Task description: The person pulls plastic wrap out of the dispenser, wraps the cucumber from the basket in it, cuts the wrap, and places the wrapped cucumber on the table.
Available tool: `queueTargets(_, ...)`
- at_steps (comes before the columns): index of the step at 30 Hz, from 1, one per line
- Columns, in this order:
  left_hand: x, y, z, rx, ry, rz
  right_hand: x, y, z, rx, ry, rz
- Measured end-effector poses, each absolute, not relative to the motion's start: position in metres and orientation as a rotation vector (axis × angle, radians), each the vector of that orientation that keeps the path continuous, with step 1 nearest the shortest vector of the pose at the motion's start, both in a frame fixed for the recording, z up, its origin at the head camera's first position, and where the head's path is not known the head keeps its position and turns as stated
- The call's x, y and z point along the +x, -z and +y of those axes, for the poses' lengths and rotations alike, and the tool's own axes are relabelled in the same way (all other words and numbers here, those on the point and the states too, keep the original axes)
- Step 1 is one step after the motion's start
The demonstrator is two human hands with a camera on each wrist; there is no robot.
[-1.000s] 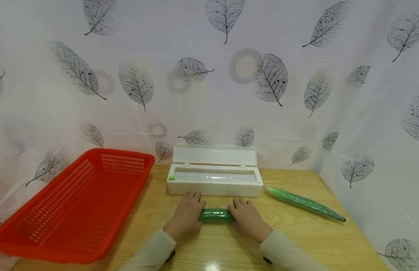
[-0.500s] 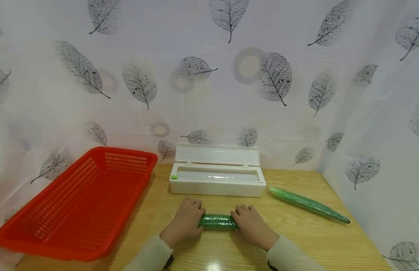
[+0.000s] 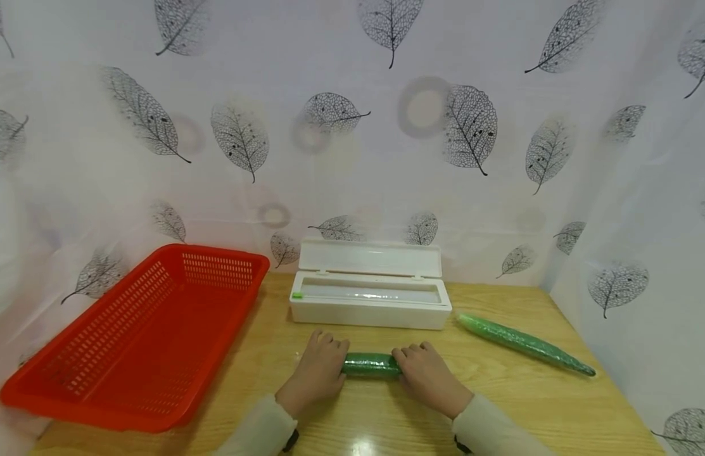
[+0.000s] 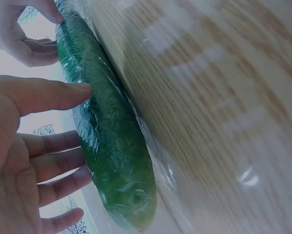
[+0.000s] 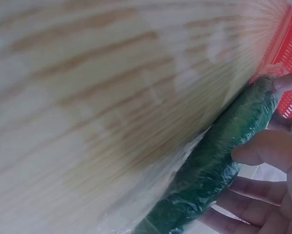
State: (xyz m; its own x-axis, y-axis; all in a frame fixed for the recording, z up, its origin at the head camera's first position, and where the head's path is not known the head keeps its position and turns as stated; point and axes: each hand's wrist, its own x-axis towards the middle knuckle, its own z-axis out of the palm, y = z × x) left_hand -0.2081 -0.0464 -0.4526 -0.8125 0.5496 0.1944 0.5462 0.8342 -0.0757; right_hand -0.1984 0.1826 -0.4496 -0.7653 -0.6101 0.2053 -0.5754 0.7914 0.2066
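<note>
A green cucumber (image 3: 371, 365) wrapped in clear film lies crosswise on the table in front of a white box. My left hand (image 3: 318, 367) grips its left part and my right hand (image 3: 431, 378) its right part. In the left wrist view, the left thumb presses one side of the cucumber (image 4: 112, 141) while the fingers lie along the other; loose film shows along its edge. The right wrist view has the right hand (image 5: 273, 161) holding the cucumber (image 5: 219, 141) the same way, thumb on top. The palms cover its ends in the head view.
The white cling film box (image 3: 370, 313) stands behind the hands, lid raised, with a green slider at its left. A second wrapped cucumber (image 3: 526, 343) lies on the right. A red plastic basket (image 3: 184, 405) occupies the left. A leaf-patterned curtain (image 3: 341, 171) hangs behind the table (image 3: 489, 418).
Both hands have moved the cucumber slightly toward the body, then back toward the white box. The whole head view has shifted a little; the box, basket and second cucumber stay put on the table.
</note>
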Motion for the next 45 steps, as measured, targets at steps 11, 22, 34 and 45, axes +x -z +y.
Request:
queueTargets(11, -0.215, 0.457, -0.043, -0.811, -0.057, -2.818, -0.199, 0.452, 0.183, 0.909, 0.24, -2.596)
queueTargets(22, -0.219, 0.455, -0.046, -0.833, -0.01, -2.825, -0.204, 0.449, 0.181, 0.905, 0.26, -2.619)
queueTargets(34, -0.229, 0.458, -0.046, -0.844, 0.055, -2.883, -0.212, 0.449, 0.18, 0.919, 0.246, -2.595)
queueTargets(45, -0.234, 0.461, -0.047, -0.837, -0.009, -2.811, -0.221, 0.458, 0.179, 0.872, 0.278, -2.497)
